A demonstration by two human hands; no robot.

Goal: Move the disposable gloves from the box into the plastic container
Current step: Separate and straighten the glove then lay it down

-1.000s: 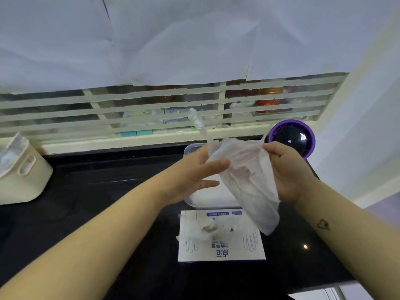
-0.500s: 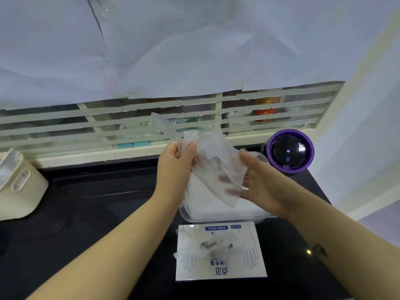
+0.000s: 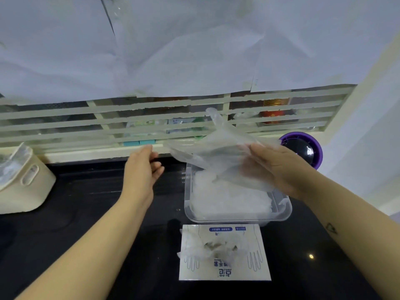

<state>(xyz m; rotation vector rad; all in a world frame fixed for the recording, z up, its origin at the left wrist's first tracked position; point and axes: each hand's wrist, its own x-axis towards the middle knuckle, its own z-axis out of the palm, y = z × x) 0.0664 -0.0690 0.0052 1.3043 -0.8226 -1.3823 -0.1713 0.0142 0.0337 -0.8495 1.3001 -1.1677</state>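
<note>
A clear disposable glove (image 3: 218, 152) is spread flat in the air above the clear plastic container (image 3: 283, 213), which holds a white heap of gloves. My right hand (image 3: 279, 169) holds the glove's right side, with the film draped over its fingers. My left hand (image 3: 144, 169) hovers to the left of the glove with loosely curled fingers and holds nothing. The white glove box (image 3: 225, 271) lies flat on the black counter in front of the container, with crumpled gloves sticking out of its opening.
A cream bin (image 3: 23, 182) stands at the counter's left. A purple round device (image 3: 303, 150) sits at the back right. A taped window grille (image 3: 151, 126) runs behind the counter, with white paper above it.
My left hand has let go of the glove and moved left. My right hand now holds the glove alone, spread flatter over the container.
</note>
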